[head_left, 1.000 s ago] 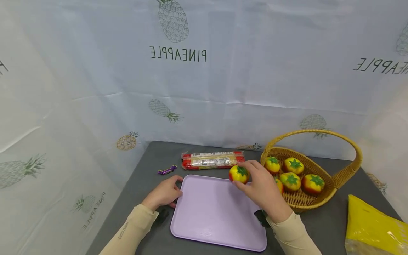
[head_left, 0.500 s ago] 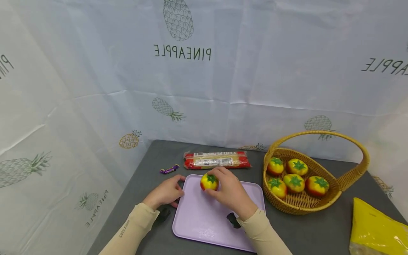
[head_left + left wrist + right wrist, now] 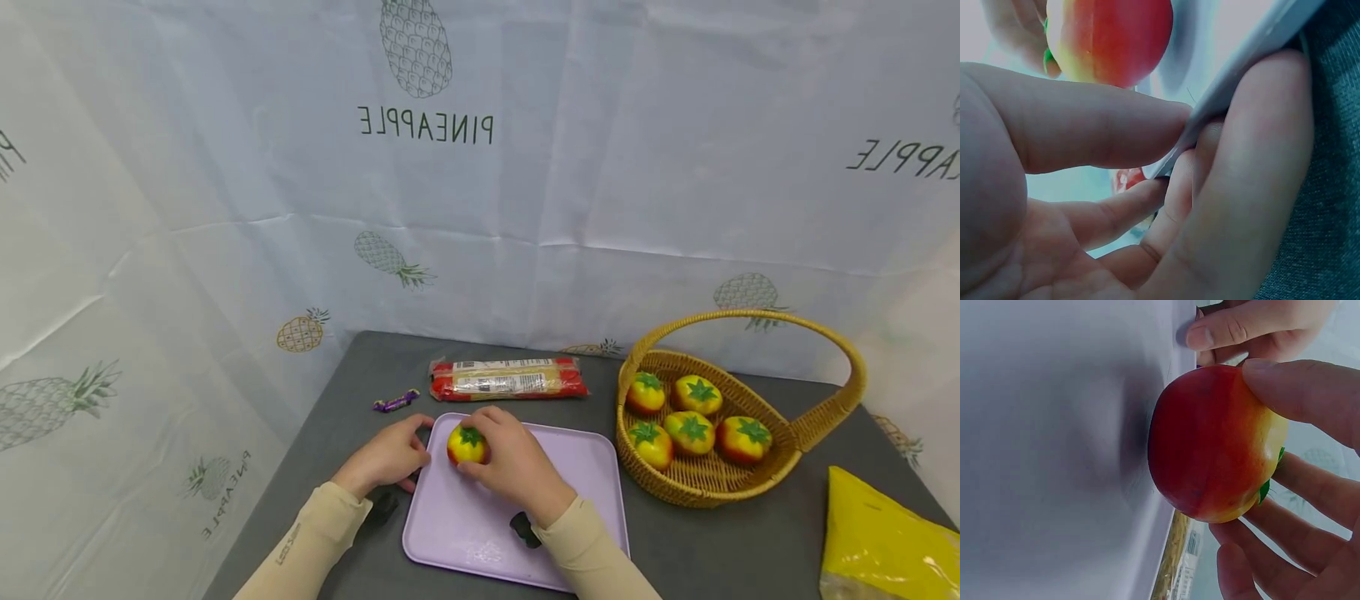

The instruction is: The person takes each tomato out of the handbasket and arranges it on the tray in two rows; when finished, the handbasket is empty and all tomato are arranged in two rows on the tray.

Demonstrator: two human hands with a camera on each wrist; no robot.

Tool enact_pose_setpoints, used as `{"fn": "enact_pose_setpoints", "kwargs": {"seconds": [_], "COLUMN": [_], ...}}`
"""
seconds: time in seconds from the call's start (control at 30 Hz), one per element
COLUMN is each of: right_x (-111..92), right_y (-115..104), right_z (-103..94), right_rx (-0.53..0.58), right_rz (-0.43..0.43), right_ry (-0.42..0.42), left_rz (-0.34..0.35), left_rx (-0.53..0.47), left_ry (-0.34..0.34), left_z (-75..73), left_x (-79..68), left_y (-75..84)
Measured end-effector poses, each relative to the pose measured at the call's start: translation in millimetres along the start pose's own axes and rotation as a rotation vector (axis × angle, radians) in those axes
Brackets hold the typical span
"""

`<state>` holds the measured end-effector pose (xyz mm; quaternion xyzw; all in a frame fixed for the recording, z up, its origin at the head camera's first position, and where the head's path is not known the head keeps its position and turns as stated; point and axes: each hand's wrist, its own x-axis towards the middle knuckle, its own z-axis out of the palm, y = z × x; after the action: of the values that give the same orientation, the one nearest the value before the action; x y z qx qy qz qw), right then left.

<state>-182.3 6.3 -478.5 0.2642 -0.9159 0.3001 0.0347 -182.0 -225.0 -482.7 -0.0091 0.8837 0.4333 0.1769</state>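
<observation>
- Head view: the right hand [image 3: 517, 458] holds a red-and-yellow persimmon-like fruit [image 3: 465, 444] over the far left corner of the lilac tray [image 3: 450, 525], leafy top facing up.
- Right wrist view: the thumb is on one side of the fruit and the fingers are on the other, clamped around its upper part; the rounded base faces the tray. Whether it already touches the surface I cannot tell for certain.
- The left hand [image 3: 387, 456] pinches the tray's left edge, thumb on the rim and fingers under it. The two hands are near each other but apart.
- For a good set-down, I would lower the fruit straight, let the base take its weight, then spread thumb and fingers evenly; releasing one side first could tip or roll it.
- Keeping the left grip light but firm should stop the tray sliding on the dark counter [image 3: 360, 367]; lifting that edge might start the fruit rolling.
- Five similar fruits [image 3: 690, 433] sit in the wicker basket [image 3: 825, 417], right of the tray.
- Beyond the tray lie a red-ended packet [image 3: 510, 379] and a purple wrapped candy [image 3: 396, 401], clear of both hands.
</observation>
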Motion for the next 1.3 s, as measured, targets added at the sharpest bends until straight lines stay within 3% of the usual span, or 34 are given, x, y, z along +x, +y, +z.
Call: {"fn": "enact_pose_setpoints", "kwargs": {"seconds": [0.47, 1.3], "right_x": [-2.2, -1.5], "right_y": [-5.6, -7.8], "right_z": [7.7, 2.6], "right_rx": [-0.054, -0.056], "right_rz": [-0.045, -0.02], "right_ry": [0.003, -0.022], "left_rz": [0.014, 0.016], "left_rx": [-0.011, 0.041], "left_ry": [0.006, 0.008], "left_z": [1.3, 1.2], "left_x": [-5.3, 1.1], "left_y": [-0.9, 0.0]}}
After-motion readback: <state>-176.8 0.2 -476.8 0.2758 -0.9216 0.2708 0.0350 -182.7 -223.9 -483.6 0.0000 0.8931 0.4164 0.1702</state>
